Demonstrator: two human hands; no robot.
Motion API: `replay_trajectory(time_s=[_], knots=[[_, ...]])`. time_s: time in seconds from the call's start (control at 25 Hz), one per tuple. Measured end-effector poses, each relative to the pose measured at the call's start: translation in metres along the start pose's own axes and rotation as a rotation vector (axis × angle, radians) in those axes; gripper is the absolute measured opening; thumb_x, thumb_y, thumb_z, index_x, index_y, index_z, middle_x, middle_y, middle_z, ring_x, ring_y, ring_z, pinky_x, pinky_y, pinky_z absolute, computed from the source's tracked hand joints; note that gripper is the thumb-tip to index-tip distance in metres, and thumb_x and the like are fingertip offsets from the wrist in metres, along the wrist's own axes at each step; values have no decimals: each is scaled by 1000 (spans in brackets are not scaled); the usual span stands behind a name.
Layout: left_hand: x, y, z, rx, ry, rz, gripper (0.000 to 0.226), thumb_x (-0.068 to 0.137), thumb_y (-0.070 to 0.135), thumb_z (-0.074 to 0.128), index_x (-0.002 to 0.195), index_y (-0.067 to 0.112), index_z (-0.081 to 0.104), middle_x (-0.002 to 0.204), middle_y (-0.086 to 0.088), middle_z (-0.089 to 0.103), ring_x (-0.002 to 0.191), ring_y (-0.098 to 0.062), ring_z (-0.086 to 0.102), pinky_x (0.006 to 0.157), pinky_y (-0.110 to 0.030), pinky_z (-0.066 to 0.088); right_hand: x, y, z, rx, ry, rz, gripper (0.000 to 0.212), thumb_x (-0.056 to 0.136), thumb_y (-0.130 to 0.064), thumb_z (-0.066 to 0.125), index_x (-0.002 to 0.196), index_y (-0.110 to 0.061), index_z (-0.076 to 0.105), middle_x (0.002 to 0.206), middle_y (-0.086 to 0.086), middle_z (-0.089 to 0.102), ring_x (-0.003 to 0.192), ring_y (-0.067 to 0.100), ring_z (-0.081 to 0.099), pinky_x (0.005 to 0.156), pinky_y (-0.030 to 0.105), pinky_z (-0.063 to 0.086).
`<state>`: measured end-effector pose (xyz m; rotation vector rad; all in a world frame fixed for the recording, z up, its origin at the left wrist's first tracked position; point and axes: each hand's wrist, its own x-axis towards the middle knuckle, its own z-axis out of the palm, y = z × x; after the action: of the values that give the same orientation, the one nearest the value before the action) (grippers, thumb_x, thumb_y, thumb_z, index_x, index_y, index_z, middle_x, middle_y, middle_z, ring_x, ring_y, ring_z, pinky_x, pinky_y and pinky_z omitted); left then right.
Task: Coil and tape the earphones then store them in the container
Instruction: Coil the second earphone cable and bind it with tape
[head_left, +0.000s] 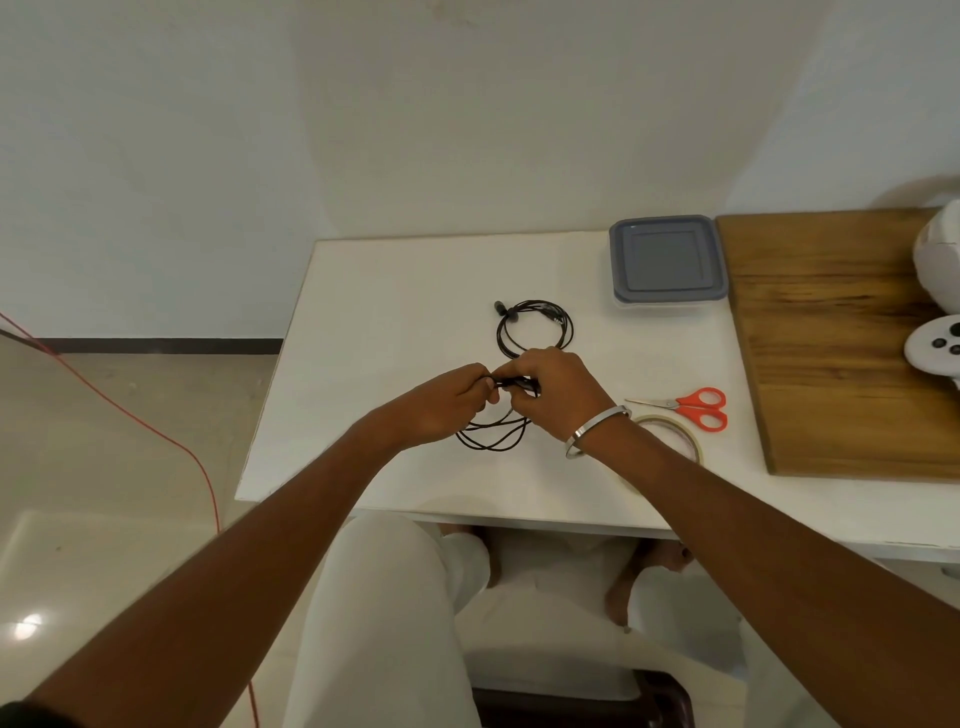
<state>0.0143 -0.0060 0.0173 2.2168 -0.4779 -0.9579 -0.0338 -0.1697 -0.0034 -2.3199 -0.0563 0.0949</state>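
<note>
Black earphones (537, 326) lie in loose loops on the white table (395, 291). One loop sits beyond my hands, another (491, 435) hangs below them. My left hand (447, 402) and my right hand (556, 392) meet at the middle of the cable, and both pinch the bundled strands between fingers and thumb. A roll of clear tape (675, 436) lies by my right wrist, partly hidden by it. The container (667, 265), clear with a grey lid on it, stands at the table's far right corner.
Orange-handled scissors (693, 408) lie right of the tape. A wooden board (831, 338) covers the right side, with white game controllers (935, 348) on it. A red cord (156, 431) runs across the floor at left. My legs are under the table's near edge.
</note>
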Motion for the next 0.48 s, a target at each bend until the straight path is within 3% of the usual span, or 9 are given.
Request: replay_trajectory(time_s=[0.08, 0.24, 0.48], knots=[[0, 0, 1, 9, 1, 4, 29, 104, 26, 31, 85, 26, 52, 76, 5, 48, 72, -13, 44, 75, -33, 42, -2, 1, 0, 105, -11, 68, 33, 82, 2, 55, 108, -12, 70, 101, 3, 71, 84, 2, 57, 72, -3, 39], [1, -1, 0, -22, -23, 11, 28, 104, 27, 32, 87, 24, 54, 75, 4, 47, 73, -16, 43, 72, -34, 40, -3, 4, -4, 231, -40, 151, 40, 79, 10, 50, 104, -13, 70, 95, 4, 72, 85, 8, 63, 73, 5, 45], [1, 6, -1, -183, -67, -3, 27, 104, 21, 33, 82, 20, 50, 72, 3, 42, 66, -12, 40, 66, -25, 37, -4, 6, -6, 241, 21, 127, 20, 84, -6, 64, 102, -12, 71, 96, 2, 71, 84, 5, 58, 73, 0, 40]])
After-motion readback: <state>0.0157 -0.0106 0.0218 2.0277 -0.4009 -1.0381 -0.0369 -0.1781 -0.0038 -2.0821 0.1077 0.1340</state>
